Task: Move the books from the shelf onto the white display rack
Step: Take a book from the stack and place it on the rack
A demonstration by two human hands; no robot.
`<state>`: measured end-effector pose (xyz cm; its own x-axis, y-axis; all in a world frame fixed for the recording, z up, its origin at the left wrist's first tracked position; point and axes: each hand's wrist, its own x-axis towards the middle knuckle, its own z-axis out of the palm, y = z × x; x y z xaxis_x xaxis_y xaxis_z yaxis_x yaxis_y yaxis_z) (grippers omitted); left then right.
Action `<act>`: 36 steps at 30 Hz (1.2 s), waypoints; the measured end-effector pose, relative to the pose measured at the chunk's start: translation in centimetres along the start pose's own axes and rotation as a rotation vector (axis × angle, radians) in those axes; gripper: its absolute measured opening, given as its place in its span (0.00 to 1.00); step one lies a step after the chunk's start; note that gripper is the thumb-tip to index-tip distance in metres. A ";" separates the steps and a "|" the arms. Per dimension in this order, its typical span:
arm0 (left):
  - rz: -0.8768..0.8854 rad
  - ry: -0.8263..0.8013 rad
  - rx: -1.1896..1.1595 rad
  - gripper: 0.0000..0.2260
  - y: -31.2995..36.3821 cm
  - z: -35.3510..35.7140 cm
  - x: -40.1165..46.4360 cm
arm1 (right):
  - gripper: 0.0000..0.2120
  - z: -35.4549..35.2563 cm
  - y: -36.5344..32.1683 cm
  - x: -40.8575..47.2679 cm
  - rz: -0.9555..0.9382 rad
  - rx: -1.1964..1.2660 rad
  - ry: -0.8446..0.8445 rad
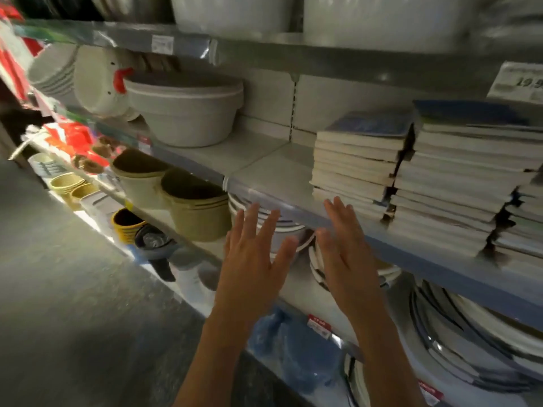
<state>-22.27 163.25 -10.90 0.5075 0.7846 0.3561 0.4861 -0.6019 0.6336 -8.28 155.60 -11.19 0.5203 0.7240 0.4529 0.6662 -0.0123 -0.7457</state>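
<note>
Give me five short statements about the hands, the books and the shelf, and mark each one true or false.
1. Both hands are empty, with straight fingers. True: the left hand and the right hand hold nothing.
2. The books lie in flat stacks on the shelf. True.
3. The right hand grips a book. False: it is raised in front of the shelf edge, below the nearest stack, with nothing between its fingers.
4. The grey tub sits to the right of the books. False: it sits to their left, on the same shelf.
5. The white display rack stands beside the books. False: no such rack is in view.
</note>
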 end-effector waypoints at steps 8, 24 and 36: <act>0.199 -0.191 -0.091 0.43 -3.0 -0.6 10.3 | 0.26 3.8 -1.6 5.5 0.146 -0.037 0.250; 0.615 -0.142 -0.178 0.36 0.8 5.6 24.8 | 0.34 -2.1 4.0 14.6 -0.034 -0.601 0.542; 0.627 -0.175 -0.268 0.35 0.9 8.5 27.8 | 0.35 -1.9 7.0 16.5 -0.085 -0.843 0.699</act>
<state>-1.71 183.28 -6.28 0.7523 0.2528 0.6083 -0.1164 -0.8579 0.5005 5.97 166.14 -7.99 0.4663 0.1976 0.8623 0.7269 -0.6411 -0.2462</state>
